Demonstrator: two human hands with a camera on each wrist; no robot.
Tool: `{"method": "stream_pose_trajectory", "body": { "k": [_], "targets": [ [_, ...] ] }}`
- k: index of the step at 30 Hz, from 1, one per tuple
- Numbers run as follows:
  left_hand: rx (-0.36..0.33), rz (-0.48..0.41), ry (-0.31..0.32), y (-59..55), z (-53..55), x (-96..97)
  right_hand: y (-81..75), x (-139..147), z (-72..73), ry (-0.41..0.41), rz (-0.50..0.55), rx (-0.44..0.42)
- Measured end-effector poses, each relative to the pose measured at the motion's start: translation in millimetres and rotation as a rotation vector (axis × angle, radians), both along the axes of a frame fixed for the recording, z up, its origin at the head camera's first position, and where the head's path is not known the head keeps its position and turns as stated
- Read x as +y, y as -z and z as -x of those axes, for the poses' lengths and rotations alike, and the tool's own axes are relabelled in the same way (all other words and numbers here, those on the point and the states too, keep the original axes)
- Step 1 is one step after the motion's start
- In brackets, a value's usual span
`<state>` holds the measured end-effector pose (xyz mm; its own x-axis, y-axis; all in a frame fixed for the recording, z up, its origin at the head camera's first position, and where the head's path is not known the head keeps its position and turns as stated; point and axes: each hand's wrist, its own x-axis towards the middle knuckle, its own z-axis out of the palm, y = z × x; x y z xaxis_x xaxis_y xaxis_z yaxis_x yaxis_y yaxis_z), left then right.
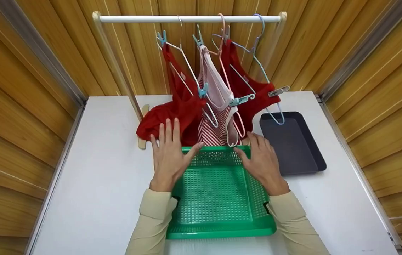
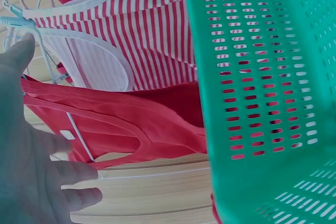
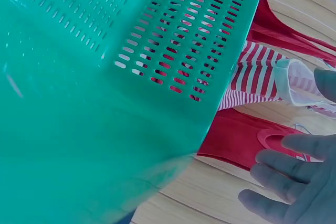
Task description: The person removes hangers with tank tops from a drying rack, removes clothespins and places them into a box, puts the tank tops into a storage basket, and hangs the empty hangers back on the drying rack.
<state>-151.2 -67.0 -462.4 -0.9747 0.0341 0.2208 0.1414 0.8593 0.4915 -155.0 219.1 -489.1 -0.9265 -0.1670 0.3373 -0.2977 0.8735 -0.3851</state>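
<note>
My left hand (image 1: 170, 159) is spread over the far left corner of a green plastic basket (image 1: 222, 232), its fingertips overlapping a red sleeveless top (image 1: 183, 113) in the head view. Opposite it, my right hand (image 1: 262, 159) hovers at the basket's far right corner, fingers extended. Nothing lies inside the basket. Three tops hang just beyond its far rim: the left red one, a red-and-white striped one (image 1: 215, 132) in the middle, and another red one (image 1: 252, 97) at right. In the right wrist view, the right hand's fingers (image 3: 281, 177) are apart, beside the hanging tops.
A white rail (image 1: 137, 18) on wooden posts carries the white, pink and blue hangers. Clothespins, including a blue one (image 1: 203, 90) and a grey one (image 1: 278, 91), clip the tops on. On the white table (image 1: 94, 177), a dark grey tray (image 1: 293, 148) lies at right. Wood-patterned walls surround the table.
</note>
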Motion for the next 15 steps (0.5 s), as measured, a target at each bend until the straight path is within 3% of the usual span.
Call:
{"method": "stream_pose_trajectory", "body": {
  "k": [15],
  "targets": [
    [0.062, -0.009, 0.018, -25.8, 5.7, 17.1, 0.1, 25.0, -8.9, 0.058, -0.091, -0.09]
  ]
}}
